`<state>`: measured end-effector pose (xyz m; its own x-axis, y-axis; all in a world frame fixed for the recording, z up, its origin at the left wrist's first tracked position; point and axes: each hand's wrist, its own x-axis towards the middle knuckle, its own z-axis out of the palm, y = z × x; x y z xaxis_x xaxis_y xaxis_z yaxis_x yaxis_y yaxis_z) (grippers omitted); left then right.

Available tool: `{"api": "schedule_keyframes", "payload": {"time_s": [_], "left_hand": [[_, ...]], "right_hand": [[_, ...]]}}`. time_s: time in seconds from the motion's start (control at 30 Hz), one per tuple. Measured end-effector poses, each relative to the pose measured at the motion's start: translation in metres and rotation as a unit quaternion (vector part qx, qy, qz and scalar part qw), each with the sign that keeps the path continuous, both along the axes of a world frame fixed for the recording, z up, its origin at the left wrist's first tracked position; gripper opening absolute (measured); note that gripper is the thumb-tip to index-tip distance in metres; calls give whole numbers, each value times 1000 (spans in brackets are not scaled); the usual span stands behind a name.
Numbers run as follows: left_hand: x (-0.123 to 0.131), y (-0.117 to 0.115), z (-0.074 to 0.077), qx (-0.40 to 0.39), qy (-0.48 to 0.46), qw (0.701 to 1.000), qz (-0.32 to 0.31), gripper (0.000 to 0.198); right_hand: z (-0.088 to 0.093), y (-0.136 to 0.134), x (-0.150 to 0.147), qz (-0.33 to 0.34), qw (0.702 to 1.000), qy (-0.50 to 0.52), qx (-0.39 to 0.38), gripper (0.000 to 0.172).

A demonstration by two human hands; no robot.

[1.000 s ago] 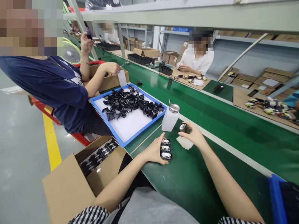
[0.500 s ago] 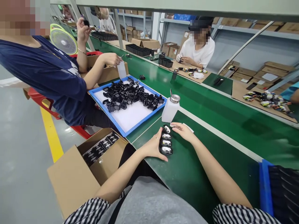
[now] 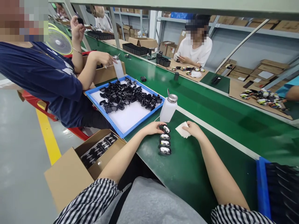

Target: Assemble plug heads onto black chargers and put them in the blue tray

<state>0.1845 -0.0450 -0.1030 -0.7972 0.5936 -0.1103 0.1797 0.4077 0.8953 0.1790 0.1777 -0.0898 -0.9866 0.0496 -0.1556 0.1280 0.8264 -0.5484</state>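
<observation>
Landmark: plastic dispensing bottle with metal top (image 3: 168,109), upright on a green conveyor surface (image 3: 193,174).

Black-and-white electronic units (image 3: 164,143): 4, in 1 column directly in front of the bottle.

Left hand (image 3: 151,128): curved over the topmost unit, touching it; firmness of grip cannot be told.

Right hand (image 3: 195,130): grasping a white wipe (image 3: 182,130) by its edge, in front of the bottle and just right of the column.

Blue-framed tray (image 3: 143,120): just left of the bottle, holding many black plug adapters (image 3: 126,99).
</observation>
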Motion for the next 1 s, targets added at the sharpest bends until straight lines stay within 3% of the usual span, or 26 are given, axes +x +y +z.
{"api": "schedule_keyframes", "payload": {"time_s": [0.07, 0.13, 0.23, 0.3, 0.37, 0.6, 0.73, 0.8, 0.87, 1.0], "left_hand": [[-1, 3, -3, 18, -20, 1000, 3, 43], [-1, 5, -6, 31, -32, 999, 10, 39], [-2, 5, -10, 22, -24, 999, 30, 34], [-2, 5, -12, 25, -21, 999, 34, 31], [-2, 5, -12, 38, -26, 999, 27, 32], [5, 12, -10, 3, 42, 997, 72, 31], [13, 6, -1, -50, 50, 994, 80, 35], [15, -11, 7, -90, 48, 987, 121, 39], [12, -38, 17, -140, 56, 966, 209, 34], [0, -102, 32, -210, 102, 877, 420, 30]], "right_hand": [[2, -16, 3, -3, 998, 57, -37, 5], [2, -38, 9, 9, 986, 121, -114, 11], [-4, -63, 22, 103, 956, 138, -237, 23], [-8, -65, 32, 150, 941, 111, -281, 26], [-9, -54, 41, 149, 937, 87, -305, 26], [6, -1, 44, 104, 932, -104, -331, 39], [-4, 5, 30, 5, 974, 92, -207, 47], [-14, 6, 26, -48, 968, 175, -173, 50], [-21, 8, 25, -95, 960, 190, -180, 53], [-22, 10, 25, -118, 966, 154, -170, 53]]}}
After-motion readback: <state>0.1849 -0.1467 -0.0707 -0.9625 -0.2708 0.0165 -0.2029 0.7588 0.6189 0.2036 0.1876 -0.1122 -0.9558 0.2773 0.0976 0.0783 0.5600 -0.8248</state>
